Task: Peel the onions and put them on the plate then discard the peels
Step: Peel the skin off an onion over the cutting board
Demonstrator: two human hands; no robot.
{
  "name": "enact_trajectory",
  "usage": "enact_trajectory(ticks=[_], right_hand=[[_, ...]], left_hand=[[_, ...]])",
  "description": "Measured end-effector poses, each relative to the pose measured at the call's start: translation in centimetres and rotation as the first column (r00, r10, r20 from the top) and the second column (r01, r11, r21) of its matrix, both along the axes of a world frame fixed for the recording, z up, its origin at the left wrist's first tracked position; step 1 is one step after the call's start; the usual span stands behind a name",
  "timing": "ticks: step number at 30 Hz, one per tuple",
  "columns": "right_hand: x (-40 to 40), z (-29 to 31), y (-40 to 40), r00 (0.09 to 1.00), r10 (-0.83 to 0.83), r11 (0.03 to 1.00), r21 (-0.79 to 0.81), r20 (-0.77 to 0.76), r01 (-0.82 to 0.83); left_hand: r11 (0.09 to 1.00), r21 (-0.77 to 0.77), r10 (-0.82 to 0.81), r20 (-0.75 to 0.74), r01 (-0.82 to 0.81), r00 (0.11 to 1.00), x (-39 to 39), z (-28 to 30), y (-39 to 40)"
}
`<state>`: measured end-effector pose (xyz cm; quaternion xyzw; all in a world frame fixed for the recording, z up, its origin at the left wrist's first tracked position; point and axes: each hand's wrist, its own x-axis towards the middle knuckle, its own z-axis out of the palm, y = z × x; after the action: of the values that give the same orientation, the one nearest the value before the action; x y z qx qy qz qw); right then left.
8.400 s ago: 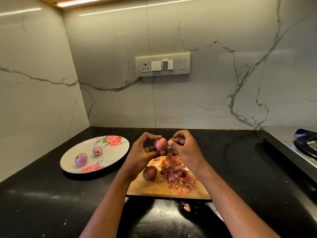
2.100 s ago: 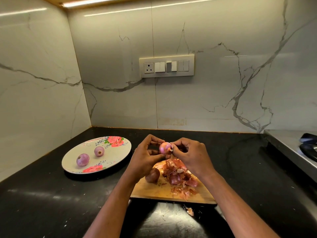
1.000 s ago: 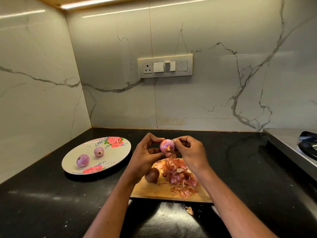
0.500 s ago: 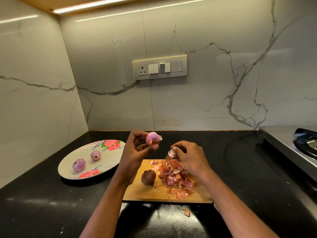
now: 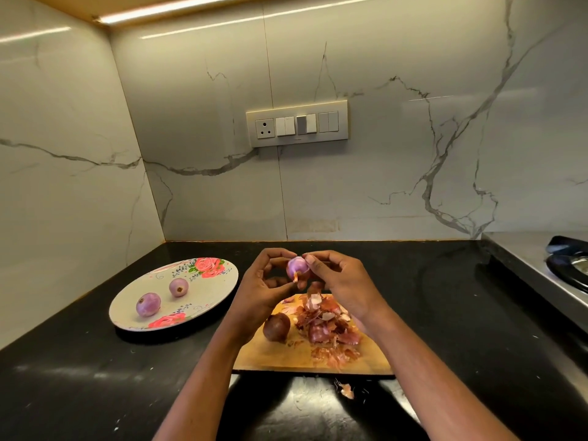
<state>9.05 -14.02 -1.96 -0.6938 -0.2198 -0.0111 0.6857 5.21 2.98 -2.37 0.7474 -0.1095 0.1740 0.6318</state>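
Both hands are up over the far edge of the cutting board (image 5: 276, 358), sharing one small onion (image 5: 297, 268). The left hand (image 5: 264, 288) has it clasped, thumb and curled fingers wrapped around the left side of the bulb. The right hand (image 5: 342, 281) comes in from the right, fingertips pinching at the onion's upper right edge. The bulb is mostly bare and purple, nearly round, so its long axis is hard to call; a small tag of orange skin hangs from its lower end, pointing down toward the board.

On the board itself, an unpeeled onion (image 5: 276, 326) sits at the left, brown and dull, just beside the pile of peels (image 5: 327, 329), which spreads across the middle and right of the wood. One stray peel scrap (image 5: 346, 390) lies off the board on the near side, on the black countertop (image 5: 79, 377).

Over on the left, well apart from the board, the floral plate (image 5: 219, 281) carries two peeled onions: the nearer peeled onion (image 5: 148, 304) and the farther peeled onion (image 5: 178, 287), close together but not touching. The farther one shows a small dark end facing the camera.

A switch panel (image 5: 296, 123) sits on the far marble wall, and a stove (image 5: 566, 265) edges in at the far right.
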Motion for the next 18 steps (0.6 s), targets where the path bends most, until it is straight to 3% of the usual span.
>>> enact_trajectory(ticks=[5,9,14,18], right_hand=[[0.4,0.0,-0.7,0.974,0.129,0.979,0.179,-0.188,-0.095],[0.7,-0.4,-0.9,0.957,0.166,0.970,0.213,-0.240,-0.115],[0.7,-0.6,-0.4,0.998,-0.010,1.000,-0.027,-0.056,0.008],[1.2,-0.9,0.0,0.979,-0.161,0.952,-0.244,0.121,0.187]], left_hand=[[0.994,-0.030,-0.105,-0.117,0.102,0.988,0.2,0.0,0.4],[0.994,-0.080,-0.088,-0.118,0.078,0.989,0.2,0.0,0.0],[0.997,-0.057,-0.051,-0.130,0.044,0.990,0.2,-0.1,-0.1],[0.996,-0.077,-0.063,-0.126,0.053,0.990,0.2,-0.1,0.0]])
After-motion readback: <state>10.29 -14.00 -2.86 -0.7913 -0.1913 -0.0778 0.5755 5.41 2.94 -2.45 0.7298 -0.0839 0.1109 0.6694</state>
